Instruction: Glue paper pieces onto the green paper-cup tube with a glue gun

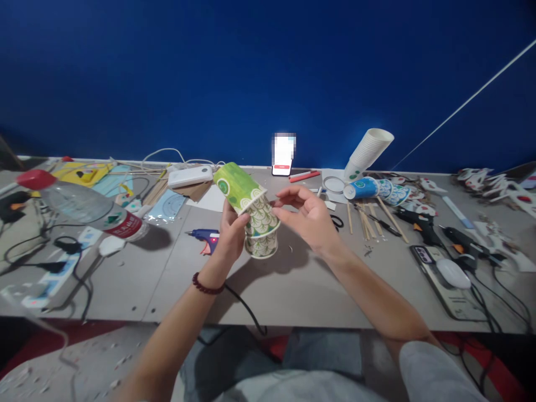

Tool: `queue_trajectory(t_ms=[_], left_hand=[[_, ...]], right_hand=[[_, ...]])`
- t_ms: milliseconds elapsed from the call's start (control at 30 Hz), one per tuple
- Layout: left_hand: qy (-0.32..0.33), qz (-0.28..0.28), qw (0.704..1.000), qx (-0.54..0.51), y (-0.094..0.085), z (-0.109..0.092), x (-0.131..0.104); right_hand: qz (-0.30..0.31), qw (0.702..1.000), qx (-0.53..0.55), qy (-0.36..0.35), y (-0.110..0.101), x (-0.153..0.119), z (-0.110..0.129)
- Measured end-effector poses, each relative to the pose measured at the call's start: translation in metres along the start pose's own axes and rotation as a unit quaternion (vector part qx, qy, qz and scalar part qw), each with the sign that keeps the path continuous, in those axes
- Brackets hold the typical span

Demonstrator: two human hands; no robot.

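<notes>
A stack of green and white patterned paper cups (262, 218) is held over the table, tilted, with a bright green cup (240, 187) at its upper left end. My left hand (233, 231) is wrapped round the stack from the left and below. Just right of the cups is my right hand (307, 218), its thumb and fingers bent toward the stack with a gap between them; whether the fingertips touch the cups is hard to tell. A blue glue gun (209, 239) lies left of my left hand.
A plastic bottle (90, 205) leans at the left near a power strip (62, 273). Behind stands a lit phone (282, 153). White stacked cups (368, 151), blue cups (362, 188), sticks (366, 223), black glue guns (422, 223) and another phone (450, 285) occupy the right.
</notes>
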State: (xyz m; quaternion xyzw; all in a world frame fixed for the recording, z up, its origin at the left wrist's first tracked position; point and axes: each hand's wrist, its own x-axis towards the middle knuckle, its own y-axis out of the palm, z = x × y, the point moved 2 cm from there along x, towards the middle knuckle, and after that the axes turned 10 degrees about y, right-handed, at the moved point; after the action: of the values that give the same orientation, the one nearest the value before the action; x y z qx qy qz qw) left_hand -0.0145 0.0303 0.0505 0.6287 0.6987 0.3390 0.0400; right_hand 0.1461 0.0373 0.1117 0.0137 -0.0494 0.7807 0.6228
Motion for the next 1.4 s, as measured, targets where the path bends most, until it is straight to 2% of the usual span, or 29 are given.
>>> queue_trajectory(t_ms=[133,233,367,567,733,1000,1167,1400], left_hand=[[0.0,0.006,1.0,-0.013,-0.005,-0.003,0.003],[-0.042,0.011,0.999,-0.024,-0.007,-0.006,0.002],[-0.111,0.028,0.992,-0.054,-0.005,-0.01,0.001],[-0.129,0.029,0.989,-0.072,-0.003,-0.009,0.0],[-0.121,0.029,0.99,-0.07,-0.004,-0.008,0.0],[-0.069,0.036,0.996,-0.048,-0.001,-0.003,-0.001],[-0.039,0.04,0.998,-0.042,0.0,0.002,-0.002],[-0.022,0.045,0.998,-0.033,0.0,0.004,-0.002]], right_hand=[[0.009,0.999,-0.004,-0.048,0.0,-0.004,0.004],[0.016,0.993,-0.054,-0.106,0.003,-0.012,0.01],[0.002,0.971,-0.146,-0.19,0.009,-0.022,0.016],[-0.023,0.937,-0.233,-0.259,0.014,-0.024,0.014],[-0.054,0.924,-0.251,-0.282,0.014,-0.023,0.012],[-0.099,0.904,-0.279,-0.308,0.01,-0.022,0.011],[-0.101,0.893,-0.305,-0.315,0.007,-0.021,0.012],[-0.098,0.894,-0.318,-0.299,0.007,-0.018,0.009]])
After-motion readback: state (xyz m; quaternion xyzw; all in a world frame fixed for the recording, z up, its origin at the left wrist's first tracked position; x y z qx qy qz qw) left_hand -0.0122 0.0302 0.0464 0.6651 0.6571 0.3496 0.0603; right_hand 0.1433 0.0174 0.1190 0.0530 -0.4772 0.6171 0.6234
